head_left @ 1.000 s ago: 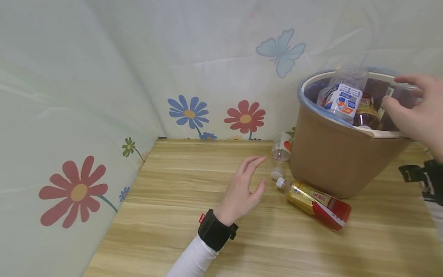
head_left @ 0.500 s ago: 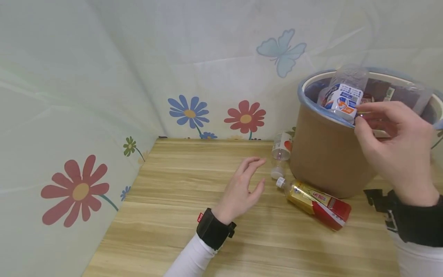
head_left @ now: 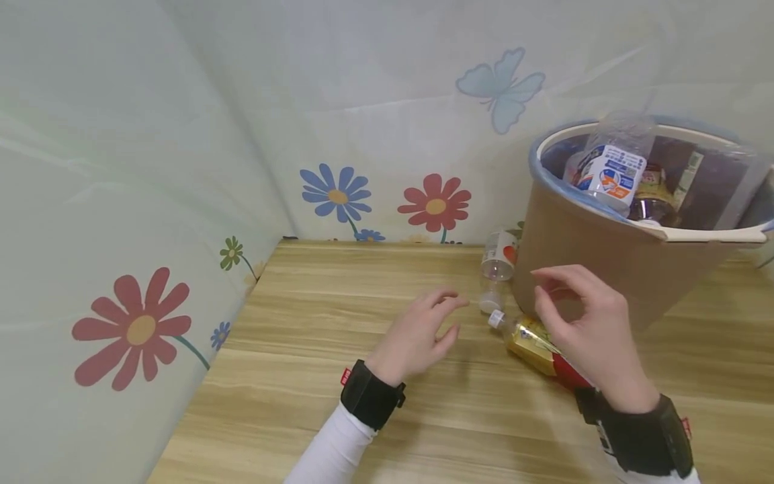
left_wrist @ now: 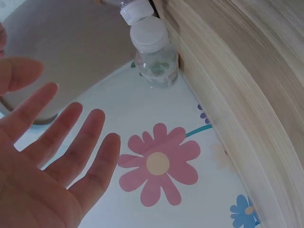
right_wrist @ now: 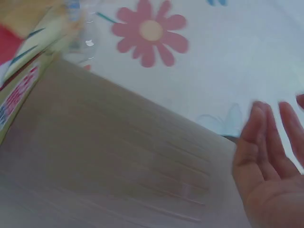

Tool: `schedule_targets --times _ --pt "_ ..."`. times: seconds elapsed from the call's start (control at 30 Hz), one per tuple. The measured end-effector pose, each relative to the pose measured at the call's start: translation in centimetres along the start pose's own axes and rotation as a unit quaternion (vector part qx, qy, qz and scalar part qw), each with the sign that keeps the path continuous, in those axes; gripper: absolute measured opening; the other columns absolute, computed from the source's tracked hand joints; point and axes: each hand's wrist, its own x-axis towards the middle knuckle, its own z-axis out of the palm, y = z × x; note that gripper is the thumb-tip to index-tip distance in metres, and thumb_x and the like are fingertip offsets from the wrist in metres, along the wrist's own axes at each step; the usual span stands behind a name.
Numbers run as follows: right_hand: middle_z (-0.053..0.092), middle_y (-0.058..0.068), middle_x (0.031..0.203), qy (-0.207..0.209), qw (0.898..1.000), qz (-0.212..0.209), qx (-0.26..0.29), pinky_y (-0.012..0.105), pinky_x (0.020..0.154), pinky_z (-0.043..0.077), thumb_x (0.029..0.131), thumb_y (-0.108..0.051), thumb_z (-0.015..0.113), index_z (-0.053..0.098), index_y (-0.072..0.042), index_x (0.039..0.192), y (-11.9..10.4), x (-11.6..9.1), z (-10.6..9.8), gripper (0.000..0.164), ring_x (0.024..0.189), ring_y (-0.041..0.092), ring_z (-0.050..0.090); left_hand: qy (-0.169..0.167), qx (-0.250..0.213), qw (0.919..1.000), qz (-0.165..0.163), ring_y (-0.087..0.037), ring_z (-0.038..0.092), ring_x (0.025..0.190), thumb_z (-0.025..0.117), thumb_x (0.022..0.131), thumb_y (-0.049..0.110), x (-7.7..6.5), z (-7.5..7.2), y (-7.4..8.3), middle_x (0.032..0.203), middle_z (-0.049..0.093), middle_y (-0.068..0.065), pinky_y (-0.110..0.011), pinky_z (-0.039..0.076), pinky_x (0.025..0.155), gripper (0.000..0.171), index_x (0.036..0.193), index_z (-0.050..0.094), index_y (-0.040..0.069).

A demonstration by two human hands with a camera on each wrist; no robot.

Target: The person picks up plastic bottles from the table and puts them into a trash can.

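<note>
My left hand [head_left: 411, 336] hovers over the wooden table with fingers loosely bent and nothing in it; the left wrist view shows the palm [left_wrist: 38, 190] with fingers spread. Above a gold and red drink bottle [head_left: 529, 343], my right hand [head_left: 589, 329] is relaxed, thumb and fingertips close together and holding nothing. That bottle lies on its side with its white cap toward the left, its far end partly hidden behind the right hand. Just behind its cap lies a clear bottle [head_left: 498, 259] with a white label, its cap facing me.
A brown bin [head_left: 562, 228] with a blue rim stands at the back right, close behind both bottles. Inside are several bottles, including a clear one [head_left: 613, 175] with a blue and orange label. A flowered wall sheet [head_left: 363, 101] borders the table [head_left: 338, 289] behind and left.
My right hand has come down and left from over the bin's opening to above the gold and red bottle. The left hand has barely shifted. The bottles stay where they were.
</note>
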Motion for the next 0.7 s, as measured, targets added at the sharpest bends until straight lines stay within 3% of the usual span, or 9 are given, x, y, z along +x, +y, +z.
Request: schedule_targets --times 0.2,0.33,0.43,0.53,0.7 --pt "0.071 0.008 0.102 -0.088 0.995 0.013 -0.046 -0.001 0.079 0.044 0.081 0.003 0.075 0.070 -0.005 0.114 0.8 -0.8 1.1 0.034 0.088 0.013 0.062 -0.021 0.005 0.9998 0.000 -0.019 0.058 0.129 0.061 0.100 0.023 -0.1 0.1 -0.5 0.141 0.058 -0.004 -0.031 0.051 0.109 0.042 0.141 0.056 0.017" --pt "0.070 0.013 0.109 -0.147 0.986 0.028 -0.066 0.029 0.082 0.060 0.082 -0.002 0.076 0.067 -0.004 0.120 1.2 -0.9 1.3 0.038 0.091 0.026 0.066 -0.022 0.000 0.9998 0.000 -0.019 0.058 0.130 0.062 0.099 0.021 0.1 0.0 -0.7 0.141 0.057 -0.004 -0.032 0.050 0.110 0.046 0.144 0.053 0.017" --pt "0.067 0.019 0.118 -0.203 0.974 0.053 -0.086 0.055 0.084 0.057 0.086 -0.011 0.075 0.063 -0.003 0.127 1.5 -0.9 1.5 0.043 0.098 0.033 0.066 -0.026 -0.002 0.9996 -0.007 -0.019 0.057 0.131 0.063 0.099 0.021 0.1 -0.1 -0.9 0.142 0.057 -0.003 -0.032 0.049 0.111 0.047 0.145 0.053 0.017" --pt "0.063 0.023 0.126 -0.248 0.960 0.072 -0.110 0.060 0.090 0.054 0.088 -0.018 0.074 0.059 -0.002 0.134 1.8 -1.0 1.5 0.051 0.108 0.039 0.064 -0.032 0.001 0.9994 -0.013 -0.019 0.057 0.132 0.062 0.099 0.022 0.1 -0.2 -1.0 0.142 0.057 -0.003 -0.033 0.049 0.112 0.048 0.146 0.052 0.017" --pt "0.060 0.027 0.130 -0.291 0.942 0.076 -0.149 0.063 0.090 0.053 0.089 -0.022 0.073 0.054 0.001 0.139 2.2 -1.2 1.6 0.058 0.115 0.045 0.061 -0.032 0.000 0.9994 -0.015 -0.018 0.057 0.132 0.062 0.099 0.023 0.1 -0.3 -1.1 0.143 0.057 -0.002 -0.034 0.049 0.112 0.050 0.147 0.050 0.018"
